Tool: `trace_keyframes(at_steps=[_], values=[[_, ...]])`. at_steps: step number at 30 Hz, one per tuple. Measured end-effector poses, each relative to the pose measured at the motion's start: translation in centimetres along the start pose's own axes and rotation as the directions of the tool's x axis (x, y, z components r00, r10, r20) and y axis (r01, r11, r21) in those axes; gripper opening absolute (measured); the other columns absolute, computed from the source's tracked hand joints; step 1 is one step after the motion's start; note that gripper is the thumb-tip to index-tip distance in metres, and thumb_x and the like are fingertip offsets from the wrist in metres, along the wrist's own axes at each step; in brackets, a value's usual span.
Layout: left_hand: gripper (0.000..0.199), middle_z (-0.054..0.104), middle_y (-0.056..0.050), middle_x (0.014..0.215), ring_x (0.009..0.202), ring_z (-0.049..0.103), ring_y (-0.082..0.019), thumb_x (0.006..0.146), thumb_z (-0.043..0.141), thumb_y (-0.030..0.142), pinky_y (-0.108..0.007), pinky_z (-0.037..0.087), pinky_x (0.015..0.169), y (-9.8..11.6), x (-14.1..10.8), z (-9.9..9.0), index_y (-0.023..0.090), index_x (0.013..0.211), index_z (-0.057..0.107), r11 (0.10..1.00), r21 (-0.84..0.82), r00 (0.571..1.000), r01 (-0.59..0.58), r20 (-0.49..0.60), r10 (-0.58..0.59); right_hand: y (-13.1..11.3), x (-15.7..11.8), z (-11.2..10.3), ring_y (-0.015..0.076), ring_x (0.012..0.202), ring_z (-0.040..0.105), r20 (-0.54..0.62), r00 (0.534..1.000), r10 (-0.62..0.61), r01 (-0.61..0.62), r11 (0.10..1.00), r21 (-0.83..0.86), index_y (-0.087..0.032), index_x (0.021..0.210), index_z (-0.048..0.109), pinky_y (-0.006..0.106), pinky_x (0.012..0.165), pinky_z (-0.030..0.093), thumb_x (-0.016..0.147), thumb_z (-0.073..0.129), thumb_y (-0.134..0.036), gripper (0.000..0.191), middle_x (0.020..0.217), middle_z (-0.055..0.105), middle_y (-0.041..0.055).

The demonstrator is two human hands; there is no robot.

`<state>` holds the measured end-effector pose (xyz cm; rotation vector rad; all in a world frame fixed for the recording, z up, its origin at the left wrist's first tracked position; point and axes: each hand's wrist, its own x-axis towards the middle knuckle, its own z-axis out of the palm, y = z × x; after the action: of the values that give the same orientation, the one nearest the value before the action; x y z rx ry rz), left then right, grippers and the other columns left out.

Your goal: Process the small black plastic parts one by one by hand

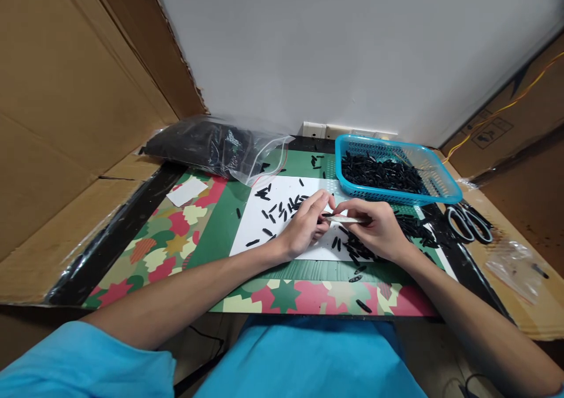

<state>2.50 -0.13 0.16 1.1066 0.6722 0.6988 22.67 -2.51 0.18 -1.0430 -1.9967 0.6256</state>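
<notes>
My left hand (306, 225) is closed above the white sheet (243, 239), its fingers pinched around a small black strip-like piece (326, 214), mostly hidden. Meeting it from the right, my right hand (382, 226) grips a thin, pale, flat tool (346, 219) whose kind I cannot make out. The tool's tip reaches the left fingertips, at or against the black piece. Many similar narrow black pieces (358, 246) lie loose below the right hand. More pieces (282, 211) are scattered on the sheet left of my hands.
Behind my right hand stands a blue plastic basket (399, 197) holding many black pieces. Scissors (467, 225) lie right of it, near a small clear bag (515, 269). A large zip bag (198, 148) of dark contents rests at back left, behind a white card (187, 192). Cardboard walls flank the table.
</notes>
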Motion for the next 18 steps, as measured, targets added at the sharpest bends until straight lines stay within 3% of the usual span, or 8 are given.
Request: trace_keyframes(at_steps=[6,18], values=[[0.047,0.033,0.011,0.054,0.042,0.02,-0.004,0.1,0.059,0.058,-0.017,0.016,0.04,0.0,-0.2,0.1,0.022,0.074,0.045,0.995,0.077,0.998,-0.068,-0.003,0.069,-0.3,0.1,-0.5,0.0097,0.051,0.041,-0.188,0.982,-0.019,0.011,0.999,-0.047,-0.02,0.095,0.076,0.024,0.05,0.031,0.093,0.067,-0.016,0.009,0.061,0.052,-0.0061],[0.057,0.03,0.011,0.056,0.045,0.019,-0.004,0.097,0.064,0.066,-0.017,0.016,0.04,-0.5,0.1,-0.3,0.023,0.071,0.038,0.981,0.043,0.978,-0.188,-0.086,0.191,0.8,0.1,-1.4,0.0108,0.053,0.045,-0.143,0.99,0.02,-0.032,0.997,-0.077,-0.019,0.092,0.075,0.025,0.052,0.033,0.097,0.067,-0.024,0.01,0.064,0.057,-0.0042]])
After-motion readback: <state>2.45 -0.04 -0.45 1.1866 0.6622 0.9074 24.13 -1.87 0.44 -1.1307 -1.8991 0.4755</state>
